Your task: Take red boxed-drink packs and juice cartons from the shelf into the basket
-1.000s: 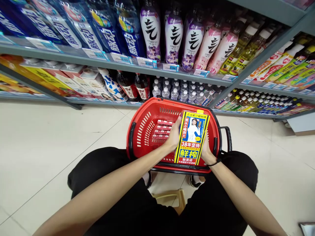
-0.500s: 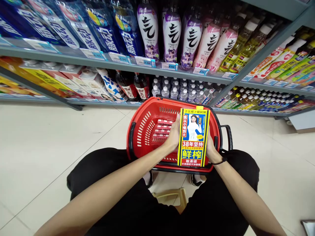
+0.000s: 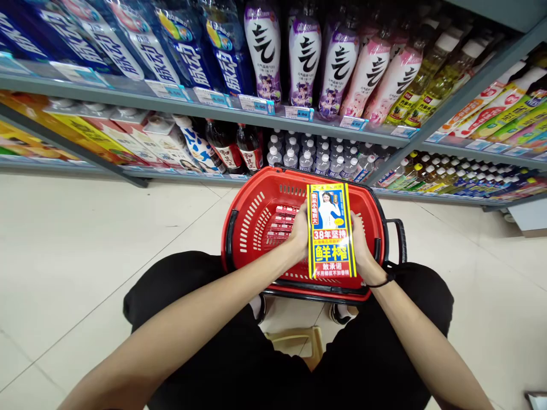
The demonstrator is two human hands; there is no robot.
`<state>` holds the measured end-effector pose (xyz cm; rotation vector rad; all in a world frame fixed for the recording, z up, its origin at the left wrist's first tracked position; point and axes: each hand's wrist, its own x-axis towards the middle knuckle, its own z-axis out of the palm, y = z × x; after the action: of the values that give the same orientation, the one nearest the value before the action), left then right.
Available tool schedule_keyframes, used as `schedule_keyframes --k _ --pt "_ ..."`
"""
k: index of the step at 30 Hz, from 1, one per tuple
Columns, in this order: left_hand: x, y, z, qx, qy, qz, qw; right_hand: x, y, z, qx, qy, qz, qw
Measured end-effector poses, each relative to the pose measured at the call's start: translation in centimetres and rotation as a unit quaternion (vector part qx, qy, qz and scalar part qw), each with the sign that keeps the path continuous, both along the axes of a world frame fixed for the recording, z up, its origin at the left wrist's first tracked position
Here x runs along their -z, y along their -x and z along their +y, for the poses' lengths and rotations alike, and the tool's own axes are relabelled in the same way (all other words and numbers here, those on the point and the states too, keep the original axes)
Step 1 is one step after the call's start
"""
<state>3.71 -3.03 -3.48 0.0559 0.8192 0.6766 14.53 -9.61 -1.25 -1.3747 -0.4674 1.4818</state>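
Between my two hands is a yellow, blue and red drink carton (image 3: pixel 331 233), its printed front facing up toward me. My left hand (image 3: pixel 301 229) presses on the carton's left side, and my right hand (image 3: pixel 361 244) grips its right side; both hands' fingertips are partly hidden behind it. The carton is over the right part of a red shopping basket (image 3: pixel 245 196) with black handles. Small red-and-white packs (image 3: pixel 282 223) lie in rows on the basket's floor, left of the carton.
Ahead, a grey shelf (image 3: pixel 171 94) carries blue drink bottles (image 3: pixel 188 57) and purple-labelled bottles (image 3: pixel 262 51). Cartons, dark bottles and small water bottles fill the lower level. The basket sits between my knees, with a beige plastic stool (image 3: pixel 318 344) below.
The carton has shifted slightly left and lower into the basket, its top tipping away, with both hands still on it. The view has moved a little.
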Motion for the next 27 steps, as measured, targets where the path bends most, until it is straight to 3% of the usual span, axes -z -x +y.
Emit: schedule_keyframes --k 4,10,17,21,23,27 --pt "0.1 0.0 1.8 -0.074 0.032 0.01 0.997 0.0 -0.4 0.6 -0.012 0.038 0.049 0.998" --pt "-0.2 0.8 2.2 -0.107 -0.058 0.058 0.991 1.2 -0.8 0.3 -0.023 0.017 0.016 0.999" --pt "-1.9 1.6 0.7 -0.043 -0.143 0.02 0.989 1.2 -0.4 -0.8 0.029 -0.053 -0.003 0.998" --pt "-3.4 2.3 0.6 0.018 -0.269 0.016 0.963 1.6 -0.2 -1.4 0.078 -0.083 0.053 0.992" --pt "-4.3 2.7 0.7 0.037 -0.316 0.019 0.948 1.6 -0.5 -1.6 0.056 -0.1 0.095 0.989" --pt "-5.7 3.4 0.7 0.078 -0.328 0.02 0.941 1.6 -0.8 -1.9 -0.016 -0.123 0.118 0.985"
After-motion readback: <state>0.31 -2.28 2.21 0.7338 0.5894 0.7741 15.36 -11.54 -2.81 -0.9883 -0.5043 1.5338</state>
